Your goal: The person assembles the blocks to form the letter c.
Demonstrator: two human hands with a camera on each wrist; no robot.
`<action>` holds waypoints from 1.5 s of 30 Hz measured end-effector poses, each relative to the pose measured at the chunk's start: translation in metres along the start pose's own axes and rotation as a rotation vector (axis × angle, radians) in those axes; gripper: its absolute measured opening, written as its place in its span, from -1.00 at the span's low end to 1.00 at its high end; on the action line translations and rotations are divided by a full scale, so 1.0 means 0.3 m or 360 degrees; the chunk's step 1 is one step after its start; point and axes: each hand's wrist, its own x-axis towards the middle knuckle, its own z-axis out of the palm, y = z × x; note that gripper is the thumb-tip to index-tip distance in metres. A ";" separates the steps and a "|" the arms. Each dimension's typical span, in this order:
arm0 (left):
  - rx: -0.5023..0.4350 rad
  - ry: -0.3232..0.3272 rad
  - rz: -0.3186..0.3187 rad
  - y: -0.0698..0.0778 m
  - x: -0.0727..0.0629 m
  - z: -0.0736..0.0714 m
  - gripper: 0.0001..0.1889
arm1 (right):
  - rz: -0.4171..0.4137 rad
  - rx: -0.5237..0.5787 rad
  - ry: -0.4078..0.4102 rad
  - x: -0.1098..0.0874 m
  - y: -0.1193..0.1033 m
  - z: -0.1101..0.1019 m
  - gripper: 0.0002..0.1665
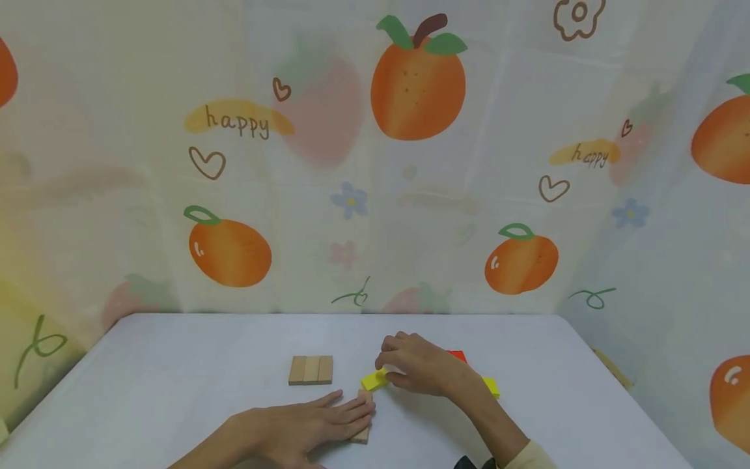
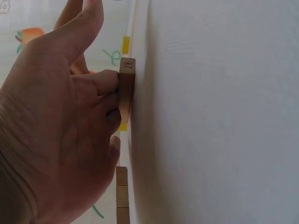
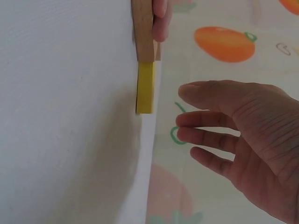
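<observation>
Left hand (image 1: 307,426) laid over a wooden block (image 1: 360,436), right hand (image 1: 418,365) poised above a yellow block (image 1: 374,380)

The left hand reaches inward across the bench (image 1: 205,352) with its fingers extended and a little spread. Their tips rest on the wooden block, which lies beneath them pointing away from the person, one end showing beyond the fingers and the other on their near side. The left wrist view shows the number 28 on one end of this block. The hand is not wrapped around it.

The right hand arches over the bench, half open, fingers gently bent and thumb apart from them. It has hold of nothing; in the right wrist view the visible fingertips stand clear of the yellow block. That block lies just below them, between the two hands and beside the far end of the wooden block; whether the two blocks touch, I cannot tell.

Three wooden pieces (image 1: 311,370) lie flat, side by side and touching, just beyond the left hand. A red piece (image 1: 458,355) shows behind the right wrist, partly covered by it. A second yellow piece (image 1: 491,387) shows along the outer side of the right forearm, also partly hidden. Past both hands hangs a cloth (image 1: 305,228) printed with fruit.
</observation>
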 end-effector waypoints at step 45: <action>0.0178 0.0079 0.0051 0.005 0.000 -0.001 -0.11 | -0.0196 -0.0337 -0.0186 0.254 -0.102 0.079 -0.78</action>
